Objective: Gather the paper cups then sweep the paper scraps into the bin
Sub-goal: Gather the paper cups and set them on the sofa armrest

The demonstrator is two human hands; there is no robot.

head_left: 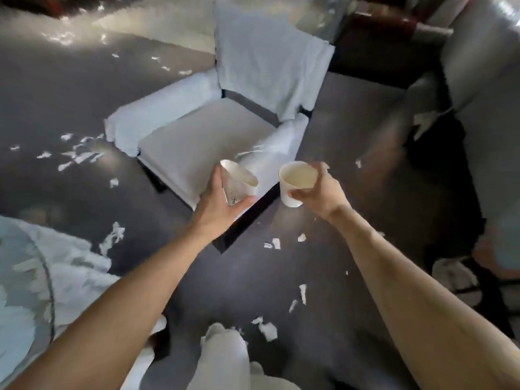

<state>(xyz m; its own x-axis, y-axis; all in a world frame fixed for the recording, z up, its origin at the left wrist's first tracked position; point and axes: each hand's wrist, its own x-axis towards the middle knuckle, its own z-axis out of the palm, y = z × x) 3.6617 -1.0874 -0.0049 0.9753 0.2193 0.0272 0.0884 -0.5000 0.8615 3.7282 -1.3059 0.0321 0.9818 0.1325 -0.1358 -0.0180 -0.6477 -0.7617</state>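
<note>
Two cups are held apart above the dark grey floor [253, 277]. The left hand [222, 204] curls round a tilted white paper cup [239, 182], and the right hand [326, 192] grips an upright white paper cup [292, 187]. Torn white paper scraps [268, 330] lie scattered below, near a white-covered armchair [197, 142].

A white armchair [208, 147] stands on the dark floor [70, 94]; right of the armchair, a grey sofa [484, 80]
</note>
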